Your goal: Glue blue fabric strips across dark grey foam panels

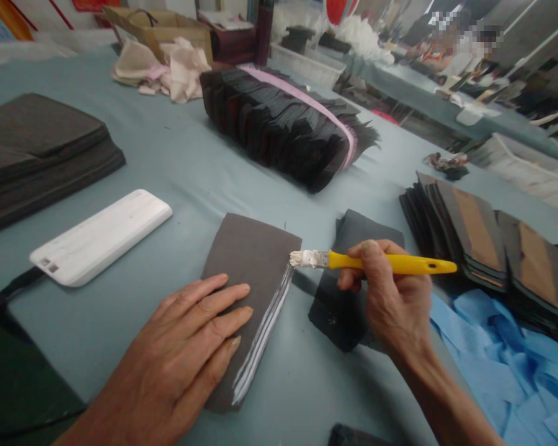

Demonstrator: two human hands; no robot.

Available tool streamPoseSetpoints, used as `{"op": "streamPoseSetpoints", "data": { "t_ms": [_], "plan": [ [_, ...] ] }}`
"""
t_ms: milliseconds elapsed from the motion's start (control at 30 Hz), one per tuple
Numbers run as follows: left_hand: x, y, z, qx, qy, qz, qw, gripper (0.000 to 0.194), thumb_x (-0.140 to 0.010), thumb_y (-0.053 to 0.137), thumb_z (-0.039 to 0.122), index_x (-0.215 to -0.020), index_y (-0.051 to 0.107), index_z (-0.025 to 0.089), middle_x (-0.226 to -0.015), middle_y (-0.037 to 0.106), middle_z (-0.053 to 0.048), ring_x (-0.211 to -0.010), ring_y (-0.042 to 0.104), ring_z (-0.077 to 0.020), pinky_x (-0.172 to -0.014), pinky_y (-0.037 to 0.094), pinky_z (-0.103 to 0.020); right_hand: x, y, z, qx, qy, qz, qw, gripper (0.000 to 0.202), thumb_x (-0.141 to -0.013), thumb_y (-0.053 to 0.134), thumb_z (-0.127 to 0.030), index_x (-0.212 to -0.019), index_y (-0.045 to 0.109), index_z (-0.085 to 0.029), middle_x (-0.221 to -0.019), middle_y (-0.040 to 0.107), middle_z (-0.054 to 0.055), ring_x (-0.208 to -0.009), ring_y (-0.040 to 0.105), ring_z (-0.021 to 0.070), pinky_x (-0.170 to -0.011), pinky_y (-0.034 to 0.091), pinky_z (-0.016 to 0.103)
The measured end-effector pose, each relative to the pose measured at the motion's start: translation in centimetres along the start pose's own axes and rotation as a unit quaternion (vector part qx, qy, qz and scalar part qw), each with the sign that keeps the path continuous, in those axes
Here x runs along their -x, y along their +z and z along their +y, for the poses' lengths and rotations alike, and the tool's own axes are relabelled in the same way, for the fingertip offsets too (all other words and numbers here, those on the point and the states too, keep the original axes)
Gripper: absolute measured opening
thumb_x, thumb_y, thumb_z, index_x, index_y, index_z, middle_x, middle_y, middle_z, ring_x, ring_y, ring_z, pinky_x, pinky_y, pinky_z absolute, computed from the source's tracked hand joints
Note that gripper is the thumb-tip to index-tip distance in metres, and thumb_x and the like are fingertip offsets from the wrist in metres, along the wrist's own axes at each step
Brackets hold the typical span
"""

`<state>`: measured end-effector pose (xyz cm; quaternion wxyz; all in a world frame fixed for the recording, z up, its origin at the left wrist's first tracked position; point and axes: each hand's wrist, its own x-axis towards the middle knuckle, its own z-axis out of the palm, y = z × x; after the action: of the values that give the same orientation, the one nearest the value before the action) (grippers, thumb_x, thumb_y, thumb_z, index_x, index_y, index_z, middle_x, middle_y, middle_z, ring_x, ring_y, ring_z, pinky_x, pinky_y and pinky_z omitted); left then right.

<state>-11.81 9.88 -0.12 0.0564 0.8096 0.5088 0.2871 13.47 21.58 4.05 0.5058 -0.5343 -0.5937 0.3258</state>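
My left hand (190,347) lies flat, fingers spread, on a small stack of dark grey-brown pieces (255,248). White glue-like stripes run along the stack's right edge, where the layers are slightly fanned. In my right hand (390,285) is a brush with a yellow handle (409,264); its white-coated bristles touch the upper right edge of the stack. Dark folded cloth (339,303) lies beneath and beside my right hand.
A white device with a cable (102,238) lies left, near a dark stack (41,142). A pink-banded black bundle (279,124) sits behind. At right are brown-banded bundles (474,229) and blue scraps (506,359). A person (465,59) is in the background.
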Motion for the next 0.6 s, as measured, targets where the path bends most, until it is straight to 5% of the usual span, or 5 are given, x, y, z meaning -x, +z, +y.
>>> {"op": "streamPoseSetpoints", "data": {
  "t_ms": [333, 500, 600],
  "plan": [
    [-0.5, -0.4, 0.4, -0.019, 0.012, 0.009, 1.0, 0.032, -0.106, 0.055, 0.021, -0.135, 0.067, 0.028, -0.148, 0.071, 0.003, -0.143, 0.059, -0.0206, -0.119, 0.044, -0.038, -2.1, 0.2, 1.0, -0.006, -0.025, 0.02, 0.999, 0.046, -0.095, 0.074, -0.065, -0.081, 0.069, -0.021, -0.055, 0.066, -0.002, -0.047, 0.056, 0.0132, -0.048, 0.047, 0.026],
    [-0.1, 0.1, 0.3, -0.015, -0.001, 0.012, 1.0, 0.033, -0.107, 0.053, 0.023, -0.137, 0.064, 0.03, -0.15, 0.07, 0.002, -0.146, 0.057, -0.0225, -0.117, 0.045, -0.042, -0.8, -0.5, 0.2, -0.038, -0.013, 0.033, 0.999, 0.044, -0.096, 0.073, -0.063, -0.081, 0.068, -0.022, -0.053, 0.064, -0.003, -0.046, 0.056, 0.0129, -0.049, 0.047, 0.025],
    [0.1, 0.3, 0.2, -0.007, -0.008, 0.004, 1.0, 0.034, -0.108, 0.053, 0.025, -0.14, 0.062, 0.031, -0.153, 0.068, 0.002, -0.148, 0.055, -0.0235, -0.119, 0.044, -0.045, 0.7, -0.9, -0.4, -0.046, -0.005, -0.015, 0.999, 0.045, -0.098, 0.071, -0.062, -0.079, 0.066, -0.022, -0.048, 0.059, -0.005, -0.04, 0.052, 0.0121, -0.044, 0.043, 0.024]
  ]
}}
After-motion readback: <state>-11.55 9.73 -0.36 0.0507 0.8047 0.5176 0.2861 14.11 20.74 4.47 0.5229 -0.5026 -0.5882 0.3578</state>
